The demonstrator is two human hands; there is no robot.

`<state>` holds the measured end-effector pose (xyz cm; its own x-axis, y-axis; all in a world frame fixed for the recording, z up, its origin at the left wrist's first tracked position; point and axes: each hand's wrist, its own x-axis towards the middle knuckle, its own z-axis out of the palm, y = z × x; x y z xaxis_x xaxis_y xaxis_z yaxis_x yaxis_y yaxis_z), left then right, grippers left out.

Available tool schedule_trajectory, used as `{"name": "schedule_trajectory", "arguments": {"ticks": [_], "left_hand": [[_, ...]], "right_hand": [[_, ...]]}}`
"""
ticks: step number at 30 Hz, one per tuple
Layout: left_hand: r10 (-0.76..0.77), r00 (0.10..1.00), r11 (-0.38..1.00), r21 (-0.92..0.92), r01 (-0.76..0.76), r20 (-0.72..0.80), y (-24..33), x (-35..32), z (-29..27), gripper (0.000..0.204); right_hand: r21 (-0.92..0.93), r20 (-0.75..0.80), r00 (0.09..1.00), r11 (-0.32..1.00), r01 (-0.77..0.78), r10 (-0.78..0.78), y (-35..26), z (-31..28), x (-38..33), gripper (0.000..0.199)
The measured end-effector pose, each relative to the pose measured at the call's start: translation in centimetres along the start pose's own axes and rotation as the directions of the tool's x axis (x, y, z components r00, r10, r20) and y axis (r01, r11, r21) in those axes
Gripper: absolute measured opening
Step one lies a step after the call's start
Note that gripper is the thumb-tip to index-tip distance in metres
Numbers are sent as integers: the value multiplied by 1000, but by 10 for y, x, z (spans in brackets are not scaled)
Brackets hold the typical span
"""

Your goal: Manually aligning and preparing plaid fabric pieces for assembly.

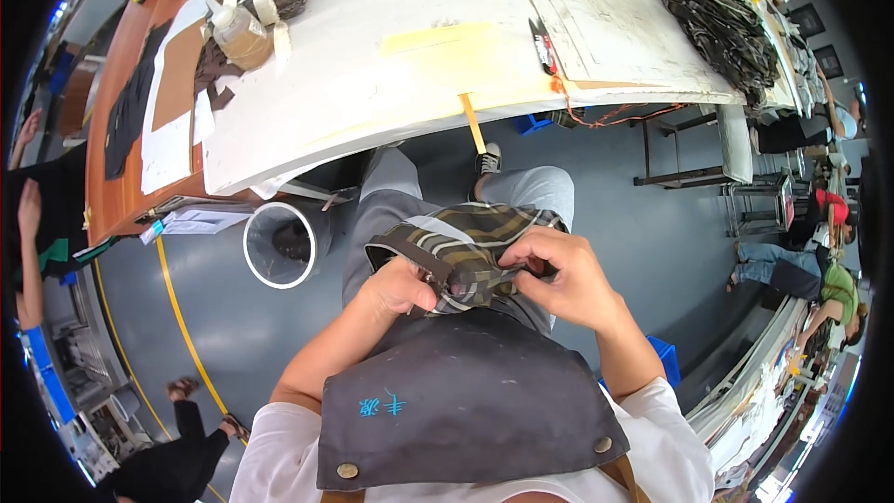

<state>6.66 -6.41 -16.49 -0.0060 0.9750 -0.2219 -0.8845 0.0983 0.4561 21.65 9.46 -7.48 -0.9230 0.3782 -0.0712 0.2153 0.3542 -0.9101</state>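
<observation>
Over my lap I hold a plaid fabric piece (498,233) in olive, brown and white, with a dark brown band (410,250) along its left edge. My left hand (402,287) is closed on that left end, thumb on top and the other fingers hidden beneath the cloth. On the opposite side my right hand (563,272) pinches the cloth between thumb and bent fingers. The fabric hangs folded between both hands, just above the dark apron (466,391) I wear.
Ahead stands a white worktable (335,65) with red-handled thread snips (543,48), a glue bottle (240,35) and stacked plaid pieces (712,23). A white bin (251,247) is on the floor at left. A stool (734,144) stands right; other people are around.
</observation>
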Motion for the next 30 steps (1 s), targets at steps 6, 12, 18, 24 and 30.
{"name": "schedule_trajectory", "arguments": {"ticks": [6,12,18,24,30], "left_hand": [[159,982,984,67,-167,104,10,10,25,49],[88,995,949,-308,-69,48,15,7,35,38],[277,947,894,-404,-192,164,18,16,51,55],[231,960,868,-480,-130,156,22,23,50,54],[203,979,861,-474,-182,-7,9,22,33,49]], "right_hand": [[-13,79,996,999,45,-43,-4,1,7,25],[271,23,984,949,162,-174,-27,-12,23,23],[414,81,972,895,167,-219,-36,19,52,15],[665,89,993,747,-6,-71,-31,28,64,7],[652,185,969,758,3,-163,-31,19,71,24]]}}
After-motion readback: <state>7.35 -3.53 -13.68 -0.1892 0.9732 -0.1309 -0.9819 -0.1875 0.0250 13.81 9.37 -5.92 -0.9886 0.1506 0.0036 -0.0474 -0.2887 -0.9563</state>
